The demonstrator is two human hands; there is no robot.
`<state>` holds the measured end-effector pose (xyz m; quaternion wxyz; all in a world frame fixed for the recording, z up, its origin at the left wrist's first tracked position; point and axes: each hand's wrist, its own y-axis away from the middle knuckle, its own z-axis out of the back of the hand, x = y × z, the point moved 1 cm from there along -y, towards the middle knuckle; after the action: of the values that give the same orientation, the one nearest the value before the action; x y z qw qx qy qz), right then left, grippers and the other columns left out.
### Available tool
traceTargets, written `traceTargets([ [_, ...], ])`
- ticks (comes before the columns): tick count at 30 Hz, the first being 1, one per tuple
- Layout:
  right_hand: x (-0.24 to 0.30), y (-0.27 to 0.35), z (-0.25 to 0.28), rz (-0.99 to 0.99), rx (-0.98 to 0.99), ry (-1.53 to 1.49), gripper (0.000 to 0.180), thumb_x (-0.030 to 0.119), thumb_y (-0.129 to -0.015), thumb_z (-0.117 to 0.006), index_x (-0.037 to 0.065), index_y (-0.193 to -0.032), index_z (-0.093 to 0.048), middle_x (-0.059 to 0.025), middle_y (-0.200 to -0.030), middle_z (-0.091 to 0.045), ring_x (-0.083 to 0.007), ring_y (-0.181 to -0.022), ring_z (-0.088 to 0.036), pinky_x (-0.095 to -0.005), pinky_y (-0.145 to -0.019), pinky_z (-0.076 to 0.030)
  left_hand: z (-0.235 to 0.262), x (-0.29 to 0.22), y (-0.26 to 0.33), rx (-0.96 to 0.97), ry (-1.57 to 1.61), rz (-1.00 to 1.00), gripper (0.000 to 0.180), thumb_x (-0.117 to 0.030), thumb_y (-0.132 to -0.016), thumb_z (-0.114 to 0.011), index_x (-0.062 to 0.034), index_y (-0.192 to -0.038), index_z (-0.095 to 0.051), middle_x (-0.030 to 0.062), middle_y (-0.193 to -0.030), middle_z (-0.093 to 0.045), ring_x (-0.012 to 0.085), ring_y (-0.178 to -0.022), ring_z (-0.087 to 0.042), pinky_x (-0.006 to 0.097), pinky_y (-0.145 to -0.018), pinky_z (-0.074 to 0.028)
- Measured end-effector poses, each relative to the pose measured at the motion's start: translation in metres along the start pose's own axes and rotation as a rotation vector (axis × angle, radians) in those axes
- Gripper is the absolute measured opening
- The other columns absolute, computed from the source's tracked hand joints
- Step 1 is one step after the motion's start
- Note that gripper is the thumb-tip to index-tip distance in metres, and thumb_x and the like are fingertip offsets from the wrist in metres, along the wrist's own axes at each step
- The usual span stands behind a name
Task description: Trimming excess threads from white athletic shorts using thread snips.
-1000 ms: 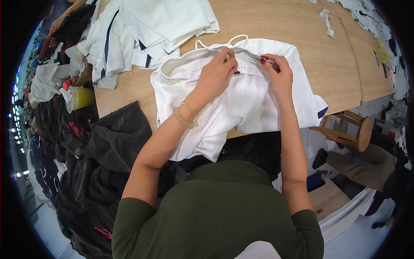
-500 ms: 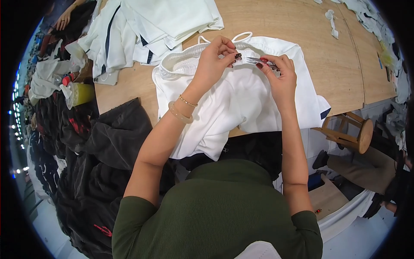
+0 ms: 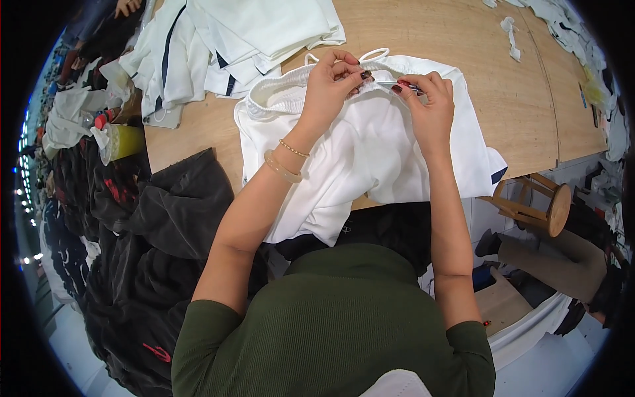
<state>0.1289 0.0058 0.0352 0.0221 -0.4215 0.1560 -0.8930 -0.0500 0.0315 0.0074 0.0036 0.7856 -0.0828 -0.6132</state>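
White pants [image 3: 370, 152] with a gathered elastic waistband and a white drawstring lie across the table edge in front of me. My left hand [image 3: 334, 86] pinches the waistband near its middle, fingers closed on the fabric. Close by on the right, my right hand [image 3: 428, 99] is closed round small scissors [image 3: 390, 85] with red on the handle. Their blades point left toward the waistband by my left fingertips. The blade tips are too small and partly hidden to tell whether they touch the cloth.
Folded white garments with navy stripes [image 3: 258, 33] lie at the table's far left. Dark garments [image 3: 178, 205] are heaped at left, near a yellow drink cup [image 3: 126, 142]. A wooden stool [image 3: 559, 208] stands at right, close to another person's leg [image 3: 555, 255]. White scraps [image 3: 510, 36] lie on the table.
The scissors have turned slightly, and their blades look closer together. My right hand has shifted up a little and my left slightly right, still gripping the waistband.
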Motion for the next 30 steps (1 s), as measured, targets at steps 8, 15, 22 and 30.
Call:
traceTargets([
  [8,-0.0014,0.0008,-0.0046,0.033,-0.001,0.013,0.013,0.016,-0.075,-0.072,0.009,-0.086,-0.072,0.0000,-0.077,-0.055,-0.0195,-0.080,-0.044,-0.0323,-0.078,-0.038,0.0017,-0.0001,0.0007,0.021,0.046,0.022,0.018,-0.005,-0.088,-0.062,-0.0086,-0.100,-0.049,0.0007,-0.085,-0.067,0.0031,-0.071,-0.056,0.017,-0.060,-0.043],
  [15,0.0022,-0.0002,-0.0063,0.087,0.021,0.043,0.012,0.019,-0.076,-0.071,0.012,-0.085,-0.071,0.0020,-0.078,-0.055,-0.0185,-0.082,-0.044,-0.0340,-0.082,-0.034,-0.0003,-0.0026,0.0017,0.013,0.045,0.039,0.018,-0.005,-0.088,-0.062,-0.0085,-0.100,-0.048,0.0019,-0.084,-0.067,0.0036,-0.069,-0.055,0.018,-0.060,-0.043],
  [22,-0.0034,-0.0004,0.0006,0.052,0.034,0.009,0.012,0.018,-0.076,-0.071,0.011,-0.085,-0.072,0.0012,-0.077,-0.055,-0.0188,-0.080,-0.044,-0.0330,-0.081,-0.035,-0.0006,-0.0048,0.0028,0.012,0.063,0.051,0.018,-0.005,-0.088,-0.062,-0.0086,-0.099,-0.048,0.0028,-0.084,-0.067,0.0044,-0.068,-0.054,0.018,-0.060,-0.043],
  [30,0.0005,-0.0020,-0.0001,0.054,0.054,0.023,0.012,0.019,-0.076,-0.071,0.010,-0.084,-0.072,0.0015,-0.077,-0.055,-0.0186,-0.080,-0.044,-0.0327,-0.080,-0.035,-0.0010,-0.0055,0.0026,0.009,0.068,0.058,0.018,-0.005,-0.088,-0.062,-0.0086,-0.099,-0.049,0.0024,-0.083,-0.067,0.0043,-0.067,-0.054,0.017,-0.059,-0.042],
])
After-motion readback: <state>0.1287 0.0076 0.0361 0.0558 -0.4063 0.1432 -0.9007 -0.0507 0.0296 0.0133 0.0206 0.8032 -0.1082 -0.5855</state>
